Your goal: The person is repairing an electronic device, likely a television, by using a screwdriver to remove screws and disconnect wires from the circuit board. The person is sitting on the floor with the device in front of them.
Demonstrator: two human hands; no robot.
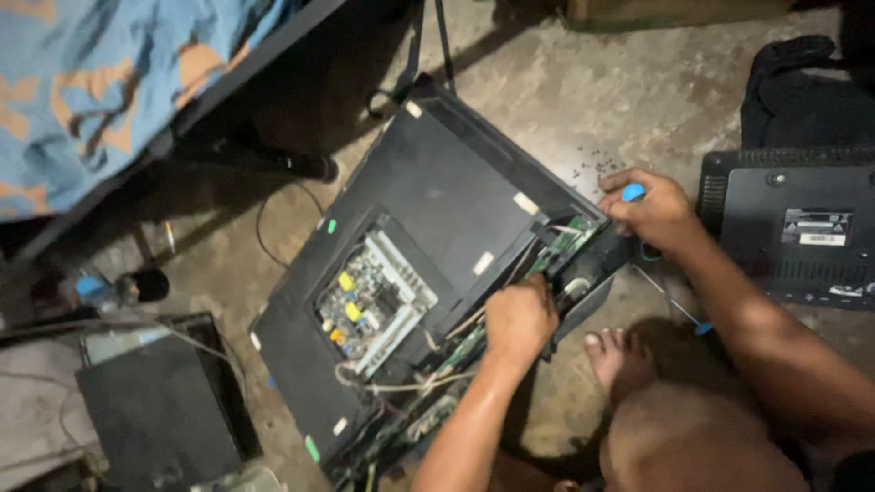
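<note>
On concrete floor (583, 91), opened television (437, 237) lies under left hand (519, 319).

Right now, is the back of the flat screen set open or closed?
Open: the flat screen set lies face down, its circuit boards exposed.

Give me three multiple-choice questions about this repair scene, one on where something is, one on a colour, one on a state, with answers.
1. Where do the loose screws lie?
A. on the floor beyond the right hand
B. on the blue cloth
C. inside the open panel

2. What colour is the tool handle in the right hand?
A. red
B. blue
C. green

3. How is the flat-screen set?
A. upright on a stand
B. boxed up
C. face down, circuit boards exposed

Answers: 1 A, small dark specks sit on the concrete there; 2 B, a blue tip shows above the fingers; 3 C, the left hand rests among bare wiring.
</note>
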